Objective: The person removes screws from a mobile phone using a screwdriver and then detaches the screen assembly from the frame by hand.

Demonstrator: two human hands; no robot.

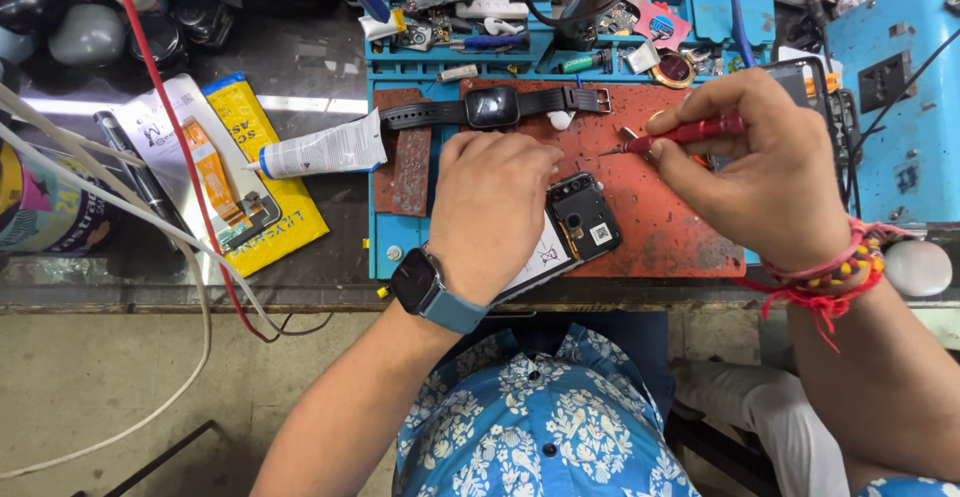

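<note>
The left hand [490, 207] presses flat on the open phone [575, 227] on the red mat [670, 227], fingers curled over it. Hold it firm so it cannot slip. Further out, the right hand [770, 172] pinches a red screwdriver [680, 137], tip pointing left, just above the phone. Keep it steady.

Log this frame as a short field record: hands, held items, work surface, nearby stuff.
left hand: pressed down on the phone, which lies back up with the cover off
right hand: grips a red screwdriver, tip pointing left above the mat
surface: red mat on a blue tray
on mat: black watch lying flat, strap spread out
left of tray: white tube, yellow packet
wrists: smartwatch on left, red threads on right
</note>
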